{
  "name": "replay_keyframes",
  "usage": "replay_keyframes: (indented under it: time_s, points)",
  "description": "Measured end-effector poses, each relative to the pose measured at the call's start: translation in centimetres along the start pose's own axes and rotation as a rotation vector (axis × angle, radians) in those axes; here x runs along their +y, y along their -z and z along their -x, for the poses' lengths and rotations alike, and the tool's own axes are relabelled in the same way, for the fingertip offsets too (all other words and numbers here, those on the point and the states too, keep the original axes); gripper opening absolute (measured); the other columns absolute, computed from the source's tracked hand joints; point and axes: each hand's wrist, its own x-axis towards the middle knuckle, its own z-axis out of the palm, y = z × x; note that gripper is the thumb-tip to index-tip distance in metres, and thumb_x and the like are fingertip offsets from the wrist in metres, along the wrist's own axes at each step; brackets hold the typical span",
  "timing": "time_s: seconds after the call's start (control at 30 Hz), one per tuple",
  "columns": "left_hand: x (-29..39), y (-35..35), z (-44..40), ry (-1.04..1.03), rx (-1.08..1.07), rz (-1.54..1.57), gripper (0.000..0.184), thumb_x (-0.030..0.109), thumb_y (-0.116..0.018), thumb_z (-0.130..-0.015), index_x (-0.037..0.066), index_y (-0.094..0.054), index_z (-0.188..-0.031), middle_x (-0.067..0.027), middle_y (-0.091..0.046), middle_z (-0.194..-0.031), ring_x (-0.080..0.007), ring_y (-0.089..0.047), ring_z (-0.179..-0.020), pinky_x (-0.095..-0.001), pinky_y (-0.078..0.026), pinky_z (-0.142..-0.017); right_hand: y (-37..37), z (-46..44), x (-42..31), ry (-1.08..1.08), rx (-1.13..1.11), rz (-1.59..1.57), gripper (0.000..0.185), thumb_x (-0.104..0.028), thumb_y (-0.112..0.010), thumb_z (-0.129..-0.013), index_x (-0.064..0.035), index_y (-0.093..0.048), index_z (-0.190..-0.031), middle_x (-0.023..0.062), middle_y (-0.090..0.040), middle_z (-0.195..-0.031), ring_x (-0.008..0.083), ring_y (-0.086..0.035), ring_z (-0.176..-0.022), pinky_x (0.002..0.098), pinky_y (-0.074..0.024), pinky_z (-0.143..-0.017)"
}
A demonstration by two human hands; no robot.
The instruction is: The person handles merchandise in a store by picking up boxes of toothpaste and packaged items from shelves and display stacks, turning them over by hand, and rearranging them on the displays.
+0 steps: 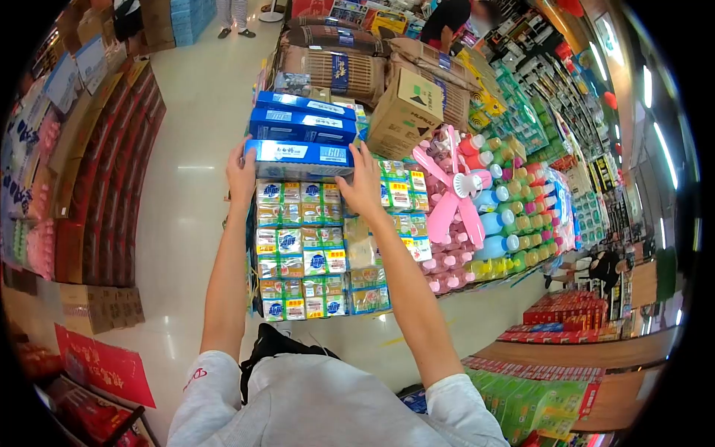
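Note:
Between my two hands is a long blue carton (299,155) with white lettering, at the near end of a row of similar blue cartons (302,127). My left hand (240,177) grips its left end, fingers along the side. At its right end, my right hand (363,181) presses with the thumb on the near face and the fingers around the corner. Just in front of the carton lie wrapped packs of soap bars (302,246), stacked in rows. Whether the carton rests on the packs or is lifted slightly, I cannot tell.
A brown cardboard box (406,112) stands beyond my right hand. A pink fan-like piece (454,190) lies over several bottles (499,212) on the right. Large brown sacks (335,71) are at the back. An aisle floor (195,112) runs along the left, past dark red stacked boxes (112,179).

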Motion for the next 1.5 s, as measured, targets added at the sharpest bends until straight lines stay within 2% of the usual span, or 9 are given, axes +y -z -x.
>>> replay_keyframes:
  time_s: [0.27,0.4,0.47,0.7,0.8,0.93,1.13,1.33,1.5]
  points:
    - [-1.9,1.5,1.3,-0.411,0.156,-0.140,0.047,0.039,-0.036,-0.094,-0.003,-0.055,-0.086,-0.0113,-0.058,-0.073,-0.0206,-0.056,-0.068,-0.0315,-0.042,-0.063,-0.5,0.1,-1.2,0.109,0.032,0.183,0.057,-0.005,-0.071,-0.064,-0.0070,-0.053,-0.118,0.0119,-0.051,-0.114,0.0318,-0.043,-0.110,0.0423,-0.0327,-0.099]
    - [1.8,3.5,2.8,-0.367,0.264,-0.176,0.044,0.036,-0.029,-0.097,0.000,-0.054,-0.089,-0.0054,-0.055,-0.074,-0.0151,-0.053,-0.072,-0.0284,-0.044,-0.069,2.5,0.6,-3.8,0.215,-0.053,-0.029,0.065,-0.011,-0.078,-0.059,-0.0059,-0.052,-0.119,0.0121,-0.055,-0.110,0.0311,-0.044,-0.108,0.0413,-0.0336,-0.098]
    - [3.8,4.3,3.5,-0.180,0.441,0.218,0.059,0.052,-0.025,-0.095,0.002,-0.054,-0.084,-0.0070,-0.053,-0.069,-0.0182,-0.055,-0.069,-0.0307,-0.045,-0.068,5.2,1.4,-7.3,0.163,-0.030,-0.286,0.070,-0.012,-0.079,-0.060,-0.0057,-0.049,-0.123,0.0127,-0.054,-0.114,0.0305,-0.046,-0.111,0.0405,-0.0349,-0.099]
    - [15.3,6.4,10.6,-0.017,0.093,0.503,0.075,0.075,-0.021,-0.085,0.006,-0.051,-0.081,-0.0028,-0.052,-0.070,-0.0130,-0.051,-0.071,-0.0254,-0.040,-0.067,7.3,12.4,-8.6,-0.061,-0.055,-0.602,0.086,-0.019,-0.085,-0.059,-0.0037,-0.039,-0.130,0.0138,-0.053,-0.120,0.0251,-0.052,-0.111,0.0375,-0.0412,-0.095]
    - [18.5,5.9,13.3,0.146,-0.110,0.130,0.071,0.070,-0.018,-0.089,0.007,-0.050,-0.084,-0.0055,-0.056,-0.078,-0.0147,-0.054,-0.074,-0.0275,-0.043,-0.071,6.4,20.5,-7.0,-0.351,0.031,-0.927,0.087,-0.024,-0.084,-0.064,-0.0005,-0.034,-0.131,0.0113,-0.053,-0.119,0.0197,-0.054,-0.105,0.0351,-0.0450,-0.089]
    - [20.7,4.9,17.0,0.077,-0.583,-0.126,0.072,0.064,-0.056,-0.081,0.002,-0.046,-0.116,-0.0044,-0.057,-0.096,-0.0111,-0.052,-0.090,-0.0264,-0.041,-0.081,7.2,27.4,-8.5,-0.429,0.511,-1.042,0.077,-0.029,-0.080,-0.071,0.0001,-0.037,-0.129,0.0092,-0.051,-0.120,0.0191,-0.051,-0.108,0.0341,-0.0421,-0.092]
    - [17.4,1.7,22.5,0.329,-1.005,0.045,0.101,0.050,-0.072,-0.075,-0.006,-0.021,-0.142,-0.0113,-0.044,-0.132,-0.0172,-0.043,-0.118,-0.0308,-0.035,-0.099,14.0,33.8,-8.4,-0.610,0.761,-1.186,0.076,-0.031,-0.068,-0.083,-0.0020,-0.026,-0.139,0.0103,-0.048,-0.128,0.0237,-0.049,-0.116,0.0376,-0.0418,-0.096]
    - [16.5,-1.5,24.5,0.433,-0.742,0.232,0.080,0.038,-0.070,-0.078,-0.005,-0.034,-0.136,-0.0123,-0.052,-0.122,-0.0188,-0.051,-0.107,-0.0298,-0.040,-0.092,17.4,35.5,-12.8,-0.284,0.938,-1.103,0.087,-0.033,-0.072,-0.079,0.0014,-0.022,-0.141,0.0177,-0.043,-0.133,0.0266,-0.047,-0.121,0.0378,-0.0388,-0.101]
    - [15.7,-5.2,25.1,0.450,-0.837,0.302,0.070,0.035,-0.066,-0.080,-0.006,-0.039,-0.131,-0.0128,-0.056,-0.116,-0.0199,-0.056,-0.101,-0.0310,-0.045,-0.086,16.2,40.4,-14.2,-0.608,0.876,-1.044,0.112,-0.013,-0.083,-0.065,-0.0009,-0.005,-0.145,0.0137,-0.023,-0.143,0.0249,-0.024,-0.134,0.0392,-0.0217,-0.109]
